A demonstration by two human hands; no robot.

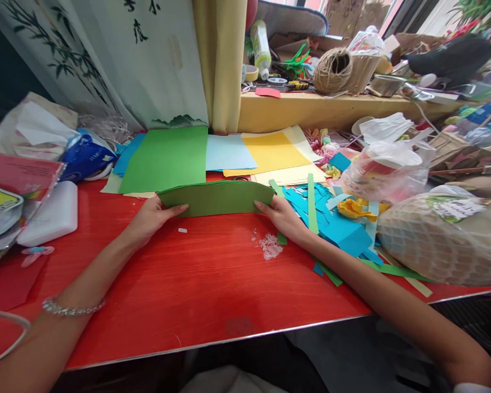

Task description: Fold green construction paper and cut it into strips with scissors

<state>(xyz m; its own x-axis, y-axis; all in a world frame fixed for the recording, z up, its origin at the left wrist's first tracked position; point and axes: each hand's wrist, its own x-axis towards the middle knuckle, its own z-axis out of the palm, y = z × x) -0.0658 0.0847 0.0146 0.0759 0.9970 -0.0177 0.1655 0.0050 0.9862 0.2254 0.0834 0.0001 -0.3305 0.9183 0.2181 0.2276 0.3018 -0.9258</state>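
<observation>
A folded green paper sheet point(216, 197) lies curved on the red table point(196, 284). My left hand point(151, 214) pinches its left end, thumb on top. Its right end is gripped by my right hand point(284, 215), the fingers closed on the paper. The sheet bows upward between the two hands. Behind it lie a flat green sheet point(166, 158), a pale blue sheet point(228, 153) and yellow sheets point(274, 153).
Blue and green paper scraps point(331, 218) pile up right of my right hand. Plastic bags point(387, 164) and a netted package point(437, 240) crowd the right side. A white box point(51, 214) and packets sit left. A twine ball point(332, 70) rests on the ledge. Small white bits point(270, 246) lie on the table.
</observation>
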